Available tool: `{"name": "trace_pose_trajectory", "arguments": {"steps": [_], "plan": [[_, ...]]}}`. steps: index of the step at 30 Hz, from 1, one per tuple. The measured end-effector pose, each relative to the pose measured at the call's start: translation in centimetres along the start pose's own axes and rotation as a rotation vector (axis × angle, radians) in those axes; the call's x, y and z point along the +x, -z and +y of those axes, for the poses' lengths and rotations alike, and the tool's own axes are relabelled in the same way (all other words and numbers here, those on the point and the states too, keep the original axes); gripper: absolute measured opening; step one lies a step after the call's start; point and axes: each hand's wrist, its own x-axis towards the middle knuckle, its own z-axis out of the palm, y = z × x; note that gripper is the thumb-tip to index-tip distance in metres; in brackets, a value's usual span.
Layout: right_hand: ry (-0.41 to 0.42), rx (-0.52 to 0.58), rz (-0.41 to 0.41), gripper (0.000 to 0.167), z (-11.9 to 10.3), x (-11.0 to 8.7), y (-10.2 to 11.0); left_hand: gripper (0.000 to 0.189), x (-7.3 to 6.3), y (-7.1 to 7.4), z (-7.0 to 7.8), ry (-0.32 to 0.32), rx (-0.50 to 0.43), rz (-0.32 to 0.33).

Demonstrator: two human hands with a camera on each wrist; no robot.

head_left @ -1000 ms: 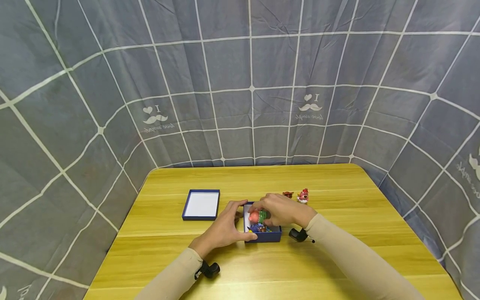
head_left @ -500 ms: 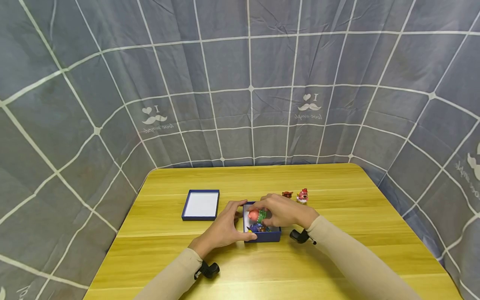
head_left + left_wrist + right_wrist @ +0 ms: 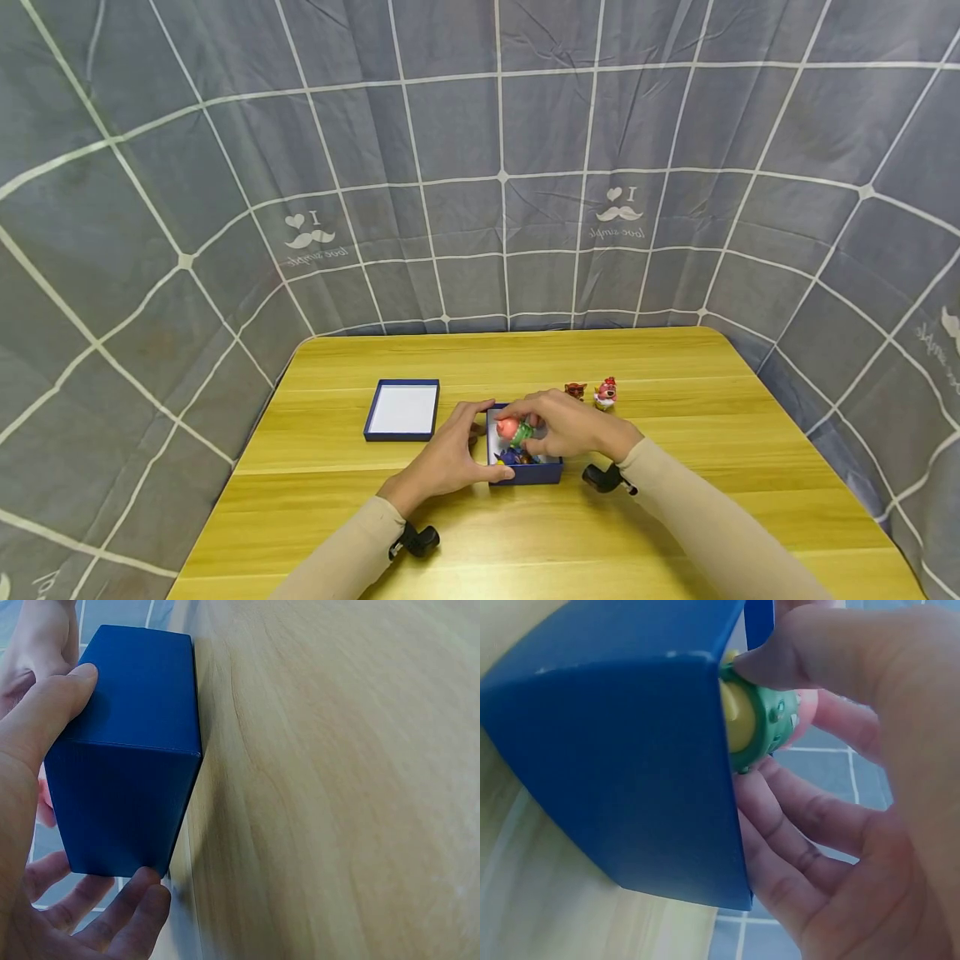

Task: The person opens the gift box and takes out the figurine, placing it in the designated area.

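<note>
Turned slightly from a second ago, the pink-and-green figure sits at the open box, pinched between thumb and fingers of the right hand, a blue toy inside beside it, while the left hand, thumb and fingers spread wide, grips the walls.

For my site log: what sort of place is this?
Probably a curtained-off workspace: grey gridded curtain hangs behind and beside a wood-grain table bearing an open blue box.
</note>
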Motion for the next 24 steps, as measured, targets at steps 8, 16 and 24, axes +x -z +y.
{"name": "trace_pose_trajectory", "arguments": {"steps": [8, 16, 24], "plan": [[-0.064, 0.117, 0.028, 0.053, -0.4, -0.6, -0.2, 0.116, -0.1, -0.1, -0.1, -0.008, 0.0, 0.0], [-0.064, 0.201, 0.084, 0.051, -0.7, -0.8, -0.5, 0.116, -0.2, -0.2, -0.2, -0.003, 0.021, 0.006], [-0.102, 0.297, 0.141, 0.054, -0.7, -1.1, -0.9, 0.116, -0.2, -0.2, -0.2, 0.0, 0.039, 0.01]]}}
